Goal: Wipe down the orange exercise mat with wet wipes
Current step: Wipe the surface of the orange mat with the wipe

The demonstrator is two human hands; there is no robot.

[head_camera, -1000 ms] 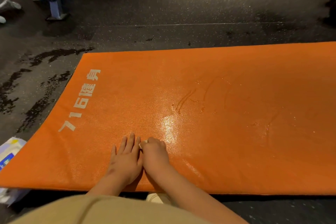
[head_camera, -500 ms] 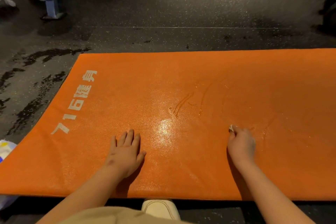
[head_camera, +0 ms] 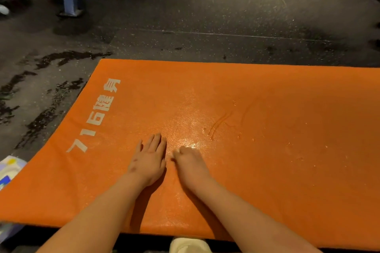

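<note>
left hand (head_camera: 149,160) flat, right hand (head_camera: 190,165) curled on a barely seen wet wipe (head_camera: 174,153); orange mat (head_camera: 267,96) runs long to its right.

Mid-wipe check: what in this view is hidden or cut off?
1) wipe: head view, nearly all hidden under the curled right hand; only a blurred pale bit shows.
2) mat: head view, right end cut off by the frame edge.
3) pack at left: head view, cut by the frame edge; print too small to read.
4) left hand: flat on the mat, hiding the surface beneath.
</note>
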